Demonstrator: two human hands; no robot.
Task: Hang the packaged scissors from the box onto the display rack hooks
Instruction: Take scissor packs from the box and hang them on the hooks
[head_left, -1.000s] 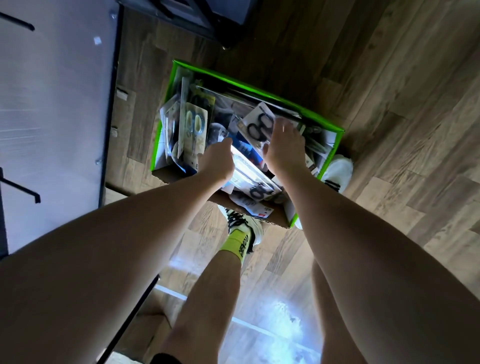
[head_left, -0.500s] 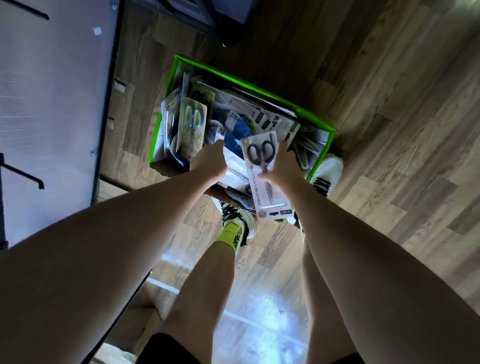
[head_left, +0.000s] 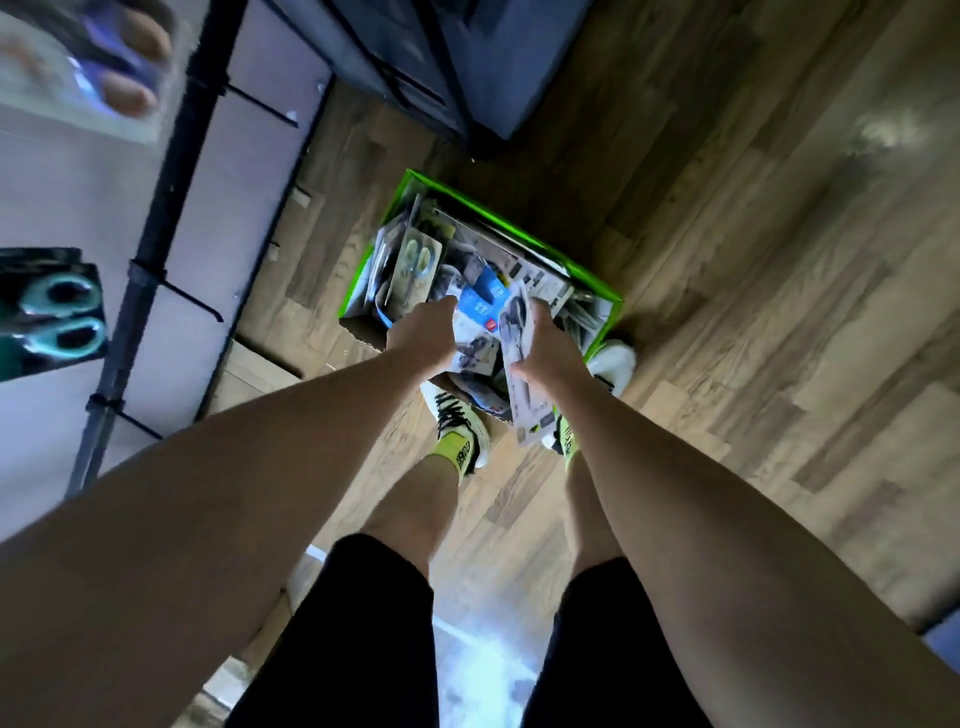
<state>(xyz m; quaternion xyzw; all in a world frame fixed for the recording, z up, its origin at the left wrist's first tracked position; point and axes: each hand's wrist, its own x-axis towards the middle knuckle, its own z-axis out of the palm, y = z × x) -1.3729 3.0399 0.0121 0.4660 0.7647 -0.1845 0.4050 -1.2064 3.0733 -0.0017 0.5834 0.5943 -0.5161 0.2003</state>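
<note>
- Landmark: the green-rimmed cardboard box (head_left: 597, 283) on the wood floor, crammed with carded scissors.
- The right hand (head_left: 545, 348) grips a long white scissors pack (head_left: 519, 374) over the box's near edge, fingers curled round its top.
- The left hand (head_left: 423, 338) holds a blue-and-white carded pack (head_left: 480, 312) just above the box contents.
- Judged step: picking stock from the box; nothing from this handful is hung yet.
- Left of the box stands the black display rack post (head_left: 156, 249) with bare black wire hooks (head_left: 192, 299); a teal-handled scissors pack (head_left: 60, 317) already hangs there.
- Next calls for finding each pack's hang hole and threading it onto a free hook.
</note>
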